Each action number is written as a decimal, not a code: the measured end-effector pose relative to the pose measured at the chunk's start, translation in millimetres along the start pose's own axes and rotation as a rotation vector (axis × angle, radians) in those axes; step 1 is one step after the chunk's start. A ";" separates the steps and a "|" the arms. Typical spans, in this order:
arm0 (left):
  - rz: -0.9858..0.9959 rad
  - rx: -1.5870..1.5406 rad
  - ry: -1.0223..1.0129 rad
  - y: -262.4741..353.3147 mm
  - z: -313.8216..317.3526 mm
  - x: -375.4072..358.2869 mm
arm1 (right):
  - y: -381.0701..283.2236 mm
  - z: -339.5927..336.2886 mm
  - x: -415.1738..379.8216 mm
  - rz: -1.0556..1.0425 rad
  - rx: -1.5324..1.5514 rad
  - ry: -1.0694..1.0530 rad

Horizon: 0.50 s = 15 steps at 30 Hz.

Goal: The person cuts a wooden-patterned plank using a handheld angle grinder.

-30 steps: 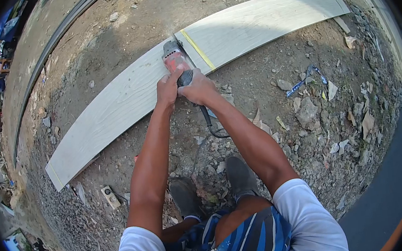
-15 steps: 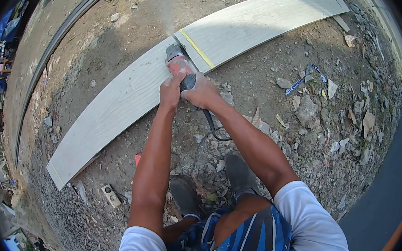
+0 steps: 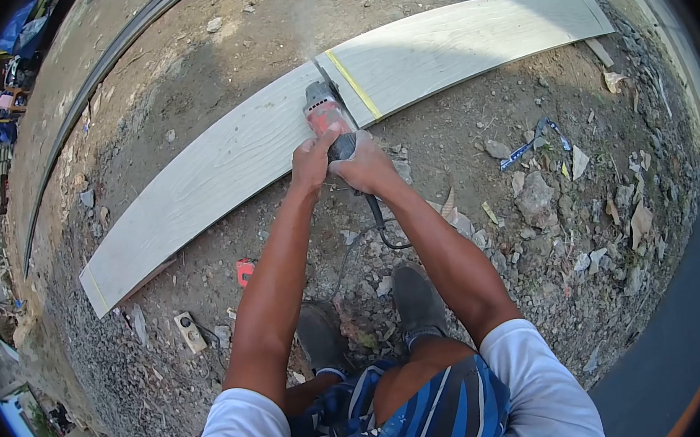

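Observation:
Both of my hands are wrapped round a red and black angle grinder. My left hand is closed on the left side of its body, and my right hand grips the black rear part. Its disc meets a long pale board with a wood-grain face, beside a yellow strip across it. A dark narrow slot runs from the disc to the board's far edge, where dust rises. The grinder's black cord hangs down towards my boots.
The board lies on rubble-strewn ground, with a wood piece under its right end. A socket block and a small red object lie at left. Stones and a blue strip are at right. A long dark pipe curves behind.
My hands and the grinder have come slightly towards me along the board, and more of the slot shows behind the disc. The whole view has shifted a little. Both hands keep their grip.

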<state>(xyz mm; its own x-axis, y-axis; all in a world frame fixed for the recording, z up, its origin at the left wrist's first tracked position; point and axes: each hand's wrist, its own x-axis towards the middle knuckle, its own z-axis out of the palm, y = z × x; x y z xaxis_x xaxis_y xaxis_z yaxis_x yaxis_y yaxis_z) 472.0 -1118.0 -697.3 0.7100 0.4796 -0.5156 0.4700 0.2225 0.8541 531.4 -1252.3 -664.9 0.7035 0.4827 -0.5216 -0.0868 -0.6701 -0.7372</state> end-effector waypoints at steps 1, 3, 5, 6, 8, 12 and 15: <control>0.001 -0.004 0.005 -0.8 0.1 -0.6 | 0.3 -0.2 -0.7 -0.003 -0.004 -0.004; -0.008 -0.037 -0.023 0.1 1.5 -2.6 | -4.4 -4.1 -6.6 0.028 -0.002 -0.003; -0.005 -0.065 -0.026 1.2 4.2 -6.3 | -2.7 -3.3 -6.9 0.017 -0.010 -0.001; -0.003 -0.090 -0.032 2.1 6.3 -8.3 | -1.1 -2.9 -6.8 0.009 -0.015 0.003; 0.000 -0.114 -0.049 1.4 10.1 -9.7 | 1.8 -2.2 -8.4 0.005 -0.017 0.008; 0.024 -0.209 -0.078 -7.4 15.9 -6.0 | 3.8 -3.2 -16.0 0.010 -0.033 0.016; 0.031 -0.219 -0.071 -6.1 18.6 -12.8 | 8.9 -2.3 -16.8 -0.018 -0.028 0.021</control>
<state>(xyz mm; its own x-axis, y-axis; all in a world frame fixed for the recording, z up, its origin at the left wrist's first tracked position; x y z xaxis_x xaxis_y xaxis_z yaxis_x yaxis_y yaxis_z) 469.7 -1141.3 -697.2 0.7613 0.4295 -0.4858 0.3281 0.3910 0.8599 520.4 -1267.6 -661.7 0.7196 0.4832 -0.4987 -0.0539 -0.6771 -0.7339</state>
